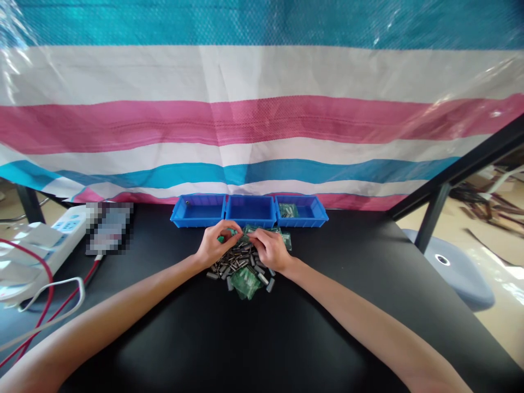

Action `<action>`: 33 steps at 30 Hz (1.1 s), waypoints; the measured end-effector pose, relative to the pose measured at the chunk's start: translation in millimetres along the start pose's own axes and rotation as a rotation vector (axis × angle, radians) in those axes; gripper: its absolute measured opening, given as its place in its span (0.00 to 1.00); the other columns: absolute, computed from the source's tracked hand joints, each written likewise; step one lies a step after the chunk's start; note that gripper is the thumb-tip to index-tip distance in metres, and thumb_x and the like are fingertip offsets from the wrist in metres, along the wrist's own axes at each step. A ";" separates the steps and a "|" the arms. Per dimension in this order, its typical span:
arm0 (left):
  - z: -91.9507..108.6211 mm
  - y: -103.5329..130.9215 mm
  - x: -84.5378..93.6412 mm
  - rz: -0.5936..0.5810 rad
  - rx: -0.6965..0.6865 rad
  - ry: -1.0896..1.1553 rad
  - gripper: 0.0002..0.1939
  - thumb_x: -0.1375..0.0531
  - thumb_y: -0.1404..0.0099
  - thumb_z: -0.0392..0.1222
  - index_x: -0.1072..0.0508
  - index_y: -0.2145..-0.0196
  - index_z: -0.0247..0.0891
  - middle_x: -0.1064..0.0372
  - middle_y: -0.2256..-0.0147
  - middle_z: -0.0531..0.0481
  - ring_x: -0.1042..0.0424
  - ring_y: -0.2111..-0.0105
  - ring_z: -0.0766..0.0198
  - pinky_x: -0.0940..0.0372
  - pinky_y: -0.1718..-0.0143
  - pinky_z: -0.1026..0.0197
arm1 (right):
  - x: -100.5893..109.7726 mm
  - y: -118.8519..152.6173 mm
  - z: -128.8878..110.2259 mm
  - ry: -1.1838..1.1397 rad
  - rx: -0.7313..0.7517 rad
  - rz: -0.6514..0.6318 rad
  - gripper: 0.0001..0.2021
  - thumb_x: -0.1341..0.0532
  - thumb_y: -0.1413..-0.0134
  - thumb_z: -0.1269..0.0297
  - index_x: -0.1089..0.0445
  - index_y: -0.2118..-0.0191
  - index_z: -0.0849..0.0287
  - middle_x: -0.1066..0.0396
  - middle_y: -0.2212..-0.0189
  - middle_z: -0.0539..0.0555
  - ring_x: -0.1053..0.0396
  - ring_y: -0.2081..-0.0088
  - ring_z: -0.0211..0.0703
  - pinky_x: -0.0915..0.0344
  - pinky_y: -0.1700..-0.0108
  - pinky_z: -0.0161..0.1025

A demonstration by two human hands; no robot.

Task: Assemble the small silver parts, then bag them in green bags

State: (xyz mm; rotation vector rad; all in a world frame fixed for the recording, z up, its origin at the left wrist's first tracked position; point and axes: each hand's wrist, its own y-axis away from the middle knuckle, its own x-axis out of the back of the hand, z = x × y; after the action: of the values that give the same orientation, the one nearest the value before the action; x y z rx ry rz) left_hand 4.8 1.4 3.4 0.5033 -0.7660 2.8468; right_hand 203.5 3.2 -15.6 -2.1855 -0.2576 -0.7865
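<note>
A pile of small grey and metallic parts (242,256) lies on the black table, with green-tinted plastic packets (246,282) at its front edge and more behind. Over the back left of the pile, my left hand (219,241) has thumb and forefinger brought together beside green pieces. My right hand (269,248) is pinched at the pile's back right, its fingertips close to the left ones at a green packet. What either hand holds is too small to make out. Behind them stand the left blue bin (198,222), the middle blue bin (251,222) and the right blue bin (302,222).
A white power strip (67,232) with plugs and red and white cables is at the left, beside a pixelated device (109,228). A striped sheet (254,120) hangs behind the table. A grey stool (458,273) and black frame bars (462,166) are at the right.
</note>
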 end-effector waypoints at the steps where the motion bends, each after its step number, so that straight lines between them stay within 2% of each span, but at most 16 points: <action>1: 0.2 0.0 0.0 0.001 0.004 -0.001 0.08 0.38 0.38 0.41 0.30 0.62 0.36 0.27 0.68 0.49 0.31 0.77 0.70 0.39 0.77 0.69 | 0.2 -0.1 -0.2 -0.004 0.001 0.001 0.08 0.48 0.36 0.69 0.31 0.61 0.58 0.28 0.71 0.54 0.29 0.70 0.41 0.36 0.68 0.34; 33: -0.2 0.4 0.1 -0.008 -0.002 0.004 0.08 0.38 0.38 0.40 0.29 0.62 0.35 0.27 0.68 0.48 0.30 0.76 0.70 0.38 0.76 0.68 | 1.2 -0.8 -1.1 -0.013 -0.008 0.015 0.08 0.47 0.38 0.71 0.31 0.63 0.59 0.27 0.71 0.54 0.29 0.70 0.41 0.36 0.68 0.34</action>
State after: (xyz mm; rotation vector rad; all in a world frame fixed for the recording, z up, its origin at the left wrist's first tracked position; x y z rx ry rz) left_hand 4.6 1.1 3.1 0.4984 -0.7645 2.8387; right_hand 203.6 2.9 -13.8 -2.1988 -0.2451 -0.7664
